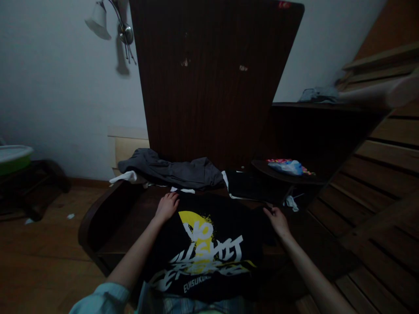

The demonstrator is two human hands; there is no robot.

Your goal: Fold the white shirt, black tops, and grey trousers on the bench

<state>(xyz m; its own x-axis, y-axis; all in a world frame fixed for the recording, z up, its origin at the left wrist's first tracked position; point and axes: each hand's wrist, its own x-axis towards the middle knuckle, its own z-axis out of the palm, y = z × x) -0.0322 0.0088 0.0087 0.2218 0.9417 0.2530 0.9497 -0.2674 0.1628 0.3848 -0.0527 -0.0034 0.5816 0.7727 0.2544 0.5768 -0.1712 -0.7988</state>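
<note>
A black T-shirt [225, 218] with a yellow and white printed design and lettering is spread over the dark wooden bench, its lower part draping toward my lap. My left hand [166, 206] lies on the shirt's upper left edge, fingers stretched forward on the cloth. On the opposite side, my right hand [277, 221] pinches dark cloth at the shirt's right edge, by the sleeve. The dim light hides the fold lines of the black fabric there.
Behind the shirt lie a crumpled dark grey garment [176, 170] and a folded black cloth [248, 185]. A plastic bag [288, 167] sits on a small shelf at right. A tall dark panel [212, 87] stands behind. Wooden slats [389, 174] rise at far right; a green tub [15, 160] stands left.
</note>
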